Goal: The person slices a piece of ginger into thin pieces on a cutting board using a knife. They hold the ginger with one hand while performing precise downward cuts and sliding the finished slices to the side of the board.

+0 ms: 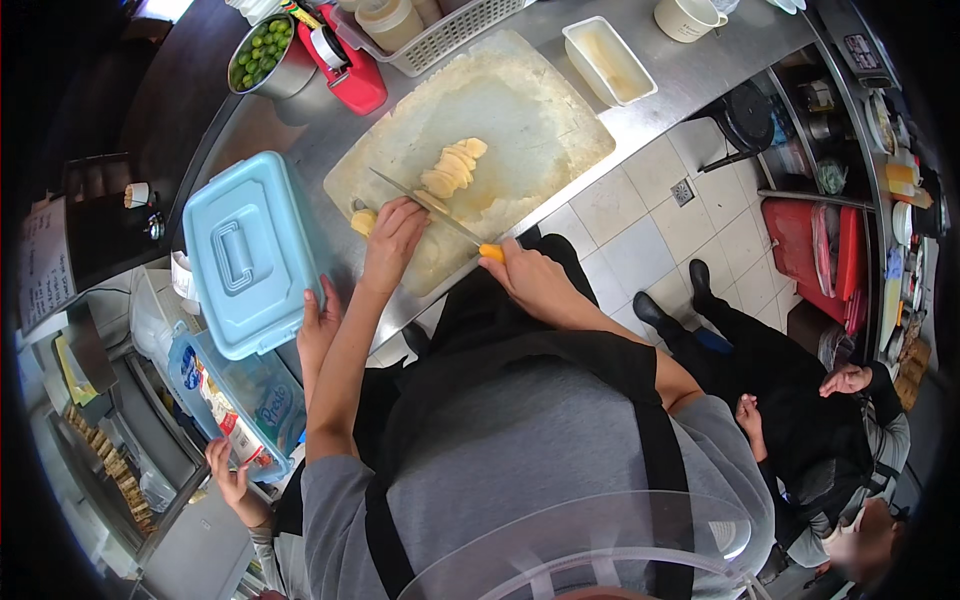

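My right hand (536,281) grips the yellow handle of a kitchen knife (442,216). Its blade lies slantwise over a worn cutting board (544,120), with the tip pointing to the upper left. Right beside the blade, the curled fingers of my left hand (394,236) hold down a pale yellow food piece, mostly hidden under them. Beyond the knife, overlapping pale yellow slices (452,169), perhaps of a peeled root or tuber, lie in a row. Another yellow chunk (364,222) rests on the board just left of my left hand.
A co-worker's hand (319,319) touches a light blue lidded box (262,292) at left. Behind the board stand a pot of green limes (262,56), a red tape dispenser (349,82), a plastic basket (450,37) and a white tub (609,61). Another person (787,405) is at right.
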`<state>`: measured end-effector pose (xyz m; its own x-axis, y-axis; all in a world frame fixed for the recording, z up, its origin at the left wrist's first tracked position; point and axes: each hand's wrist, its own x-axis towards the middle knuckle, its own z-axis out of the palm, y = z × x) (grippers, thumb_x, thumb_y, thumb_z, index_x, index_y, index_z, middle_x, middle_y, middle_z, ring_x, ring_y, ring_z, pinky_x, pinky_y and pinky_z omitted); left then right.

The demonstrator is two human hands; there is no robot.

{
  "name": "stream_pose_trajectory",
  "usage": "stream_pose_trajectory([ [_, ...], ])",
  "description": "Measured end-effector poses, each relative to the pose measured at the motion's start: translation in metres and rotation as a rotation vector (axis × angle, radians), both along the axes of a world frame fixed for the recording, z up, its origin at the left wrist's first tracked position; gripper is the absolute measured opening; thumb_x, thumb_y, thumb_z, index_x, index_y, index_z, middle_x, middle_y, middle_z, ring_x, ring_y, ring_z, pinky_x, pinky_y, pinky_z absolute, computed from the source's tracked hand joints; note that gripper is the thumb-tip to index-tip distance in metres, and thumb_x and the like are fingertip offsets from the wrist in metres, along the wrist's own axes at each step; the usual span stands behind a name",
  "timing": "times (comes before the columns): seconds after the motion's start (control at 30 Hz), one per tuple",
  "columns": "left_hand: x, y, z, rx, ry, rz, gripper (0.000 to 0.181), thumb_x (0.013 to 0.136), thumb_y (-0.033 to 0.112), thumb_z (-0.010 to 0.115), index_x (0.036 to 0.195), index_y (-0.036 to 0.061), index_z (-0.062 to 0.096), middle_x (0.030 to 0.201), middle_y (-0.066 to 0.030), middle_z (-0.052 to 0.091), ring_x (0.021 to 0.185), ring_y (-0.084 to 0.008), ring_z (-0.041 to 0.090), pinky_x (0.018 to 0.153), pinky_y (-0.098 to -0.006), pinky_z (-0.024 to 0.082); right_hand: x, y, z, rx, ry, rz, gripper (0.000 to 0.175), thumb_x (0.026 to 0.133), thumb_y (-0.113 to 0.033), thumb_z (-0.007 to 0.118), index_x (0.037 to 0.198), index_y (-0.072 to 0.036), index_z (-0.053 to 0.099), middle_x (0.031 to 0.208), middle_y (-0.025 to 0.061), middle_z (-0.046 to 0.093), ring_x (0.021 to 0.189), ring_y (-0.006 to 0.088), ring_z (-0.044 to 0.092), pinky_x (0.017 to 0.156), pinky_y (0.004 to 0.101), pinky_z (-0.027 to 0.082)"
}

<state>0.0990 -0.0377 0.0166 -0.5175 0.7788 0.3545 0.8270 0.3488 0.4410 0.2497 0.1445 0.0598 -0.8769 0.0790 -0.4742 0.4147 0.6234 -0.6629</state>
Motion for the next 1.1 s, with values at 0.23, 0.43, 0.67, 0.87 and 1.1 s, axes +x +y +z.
stream_pose_trajectory([
  [0.23, -0.002, -0.001, -0.003, 0.016, -0.017, -0.009, 0.022, 0.069, -0.002, 0.069, 0.090, 0.0016, 0.063, 0.097, -0.0092, 0.061, 0.098, -0.0283, 0.057, 0.081, -0.0364, 0.048, -0.007, -0.002, -0.005, -0.008, 0.031, -0.005, 0.050, 0.096, -0.045, 0.039, 0.093, 0.004, 0.046, 0.069, 0.0243, 0.061, 0.067, 0.0439, 0.061, 0.059, 0.0499, 0.049],
  [0.43, -0.001, -0.001, -0.001, 0.003, -0.017, -0.008, 0.022, 0.070, -0.002, 0.069, 0.091, 0.0016, 0.064, 0.098, -0.0088, 0.061, 0.097, -0.0279, 0.057, 0.081, -0.0359, 0.048, -0.004, -0.001, -0.008, 0.009, 0.056, -0.005, 0.050, 0.095, -0.045, 0.040, 0.091, 0.004, 0.047, 0.068, 0.0244, 0.061, 0.066, 0.0439, 0.061, 0.056, 0.0498, 0.049],
  [0.67, -0.001, 0.000, 0.000, 0.027, -0.024, 0.003, 0.021, 0.070, -0.002, 0.068, 0.090, 0.0008, 0.064, 0.096, -0.0084, 0.061, 0.097, -0.0271, 0.057, 0.081, -0.0350, 0.048, -0.013, -0.008, -0.020, 0.049, 0.115, -0.008, 0.050, 0.095, -0.045, 0.041, 0.091, 0.005, 0.048, 0.067, 0.0241, 0.061, 0.065, 0.0434, 0.061, 0.056, 0.0495, 0.049],
  [0.87, -0.002, 0.000, 0.000, 0.015, -0.033, -0.001, 0.023, 0.070, -0.002, 0.069, 0.092, 0.0019, 0.065, 0.098, -0.0082, 0.061, 0.098, -0.0271, 0.057, 0.081, -0.0357, 0.048, -0.008, -0.005, -0.016, 0.052, 0.087, -0.027, 0.049, 0.095, -0.044, 0.042, 0.090, 0.004, 0.048, 0.066, 0.0235, 0.061, 0.065, 0.0430, 0.061, 0.056, 0.0493, 0.049],
  [1.1, -0.002, -0.003, -0.003, 0.011, -0.041, -0.010, 0.025, 0.070, -0.003, 0.069, 0.094, 0.0025, 0.065, 0.100, -0.0081, 0.061, 0.098, -0.0273, 0.058, 0.081, -0.0358, 0.048, -0.007, -0.007, -0.019, 0.063, 0.119, -0.020, 0.049, 0.094, -0.044, 0.042, 0.091, 0.004, 0.048, 0.068, 0.0249, 0.061, 0.066, 0.0431, 0.062, 0.056, 0.0493, 0.049],
])
